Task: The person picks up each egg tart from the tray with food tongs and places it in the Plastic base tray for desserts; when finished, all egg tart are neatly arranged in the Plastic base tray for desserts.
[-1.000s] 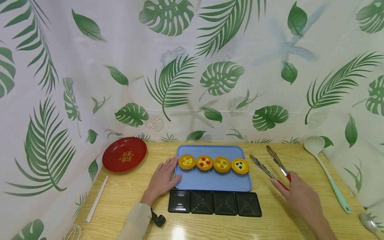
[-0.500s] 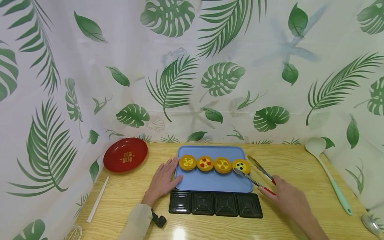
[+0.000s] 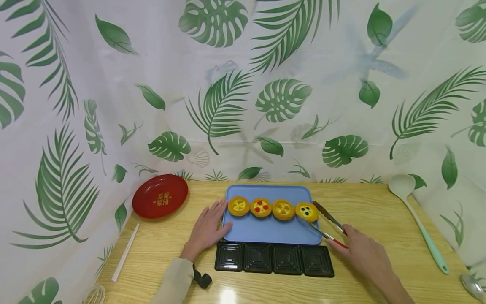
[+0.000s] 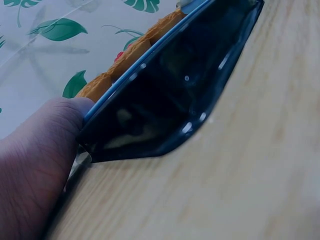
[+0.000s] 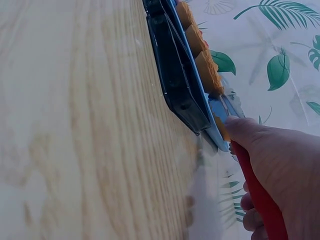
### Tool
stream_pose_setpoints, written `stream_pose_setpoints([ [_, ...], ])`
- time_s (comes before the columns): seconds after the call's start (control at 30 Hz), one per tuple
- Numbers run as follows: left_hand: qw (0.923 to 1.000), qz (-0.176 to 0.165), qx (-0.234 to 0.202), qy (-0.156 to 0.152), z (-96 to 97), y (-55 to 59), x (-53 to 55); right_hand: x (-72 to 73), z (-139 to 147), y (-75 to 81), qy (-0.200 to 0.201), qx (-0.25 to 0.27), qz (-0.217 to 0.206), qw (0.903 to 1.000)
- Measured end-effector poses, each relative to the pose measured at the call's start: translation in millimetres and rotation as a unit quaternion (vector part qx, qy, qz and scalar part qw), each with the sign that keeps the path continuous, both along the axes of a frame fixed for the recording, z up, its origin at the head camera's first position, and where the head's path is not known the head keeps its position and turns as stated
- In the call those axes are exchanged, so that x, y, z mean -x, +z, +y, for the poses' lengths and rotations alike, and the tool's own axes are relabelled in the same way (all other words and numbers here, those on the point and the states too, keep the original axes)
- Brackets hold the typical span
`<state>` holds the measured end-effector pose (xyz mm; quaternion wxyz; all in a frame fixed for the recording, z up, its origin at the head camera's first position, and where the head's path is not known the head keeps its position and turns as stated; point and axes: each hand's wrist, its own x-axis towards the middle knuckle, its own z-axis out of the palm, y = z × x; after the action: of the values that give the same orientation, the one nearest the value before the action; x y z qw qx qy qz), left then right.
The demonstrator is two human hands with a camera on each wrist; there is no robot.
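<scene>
The blueberry-dotted toy tart sits at the right end of the row on the blue tray, toward the counter's back edge. It lies left and back of the right hand, the nearer one, which clamps the tongs' red handles. The tongs' long axis slants toward the tart, arms apart on either side; contact is unclear. The left hand lies flat, fingers extended, at the tray's left edge. One second earlier, both tong tips stood right of the tart.
</scene>
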<state>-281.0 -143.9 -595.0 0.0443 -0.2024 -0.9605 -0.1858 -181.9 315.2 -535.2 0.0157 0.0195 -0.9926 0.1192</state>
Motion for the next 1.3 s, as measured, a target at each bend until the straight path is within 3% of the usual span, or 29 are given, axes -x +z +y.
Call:
stream_pose_setpoints([
  [0.43, 1.0, 0.005, 0.004, 0.0, 1.8, -2.1, -0.3, -3.6, 0, -3.4, 0.006, -0.012, 0.034, 0.9993],
  [0.93, 1.0, 0.0, 0.005, -0.002, 1.6, 0.1, 0.4, -6.0, 1, 1.8, 0.001, -0.02, 0.043, 0.9989],
  [1.3, 1.0, -0.002, 0.009, 0.0, -0.3, 1.5, 0.5, -10.6, -4, 16.0, 0.017, -0.036, 0.107, 0.9934],
])
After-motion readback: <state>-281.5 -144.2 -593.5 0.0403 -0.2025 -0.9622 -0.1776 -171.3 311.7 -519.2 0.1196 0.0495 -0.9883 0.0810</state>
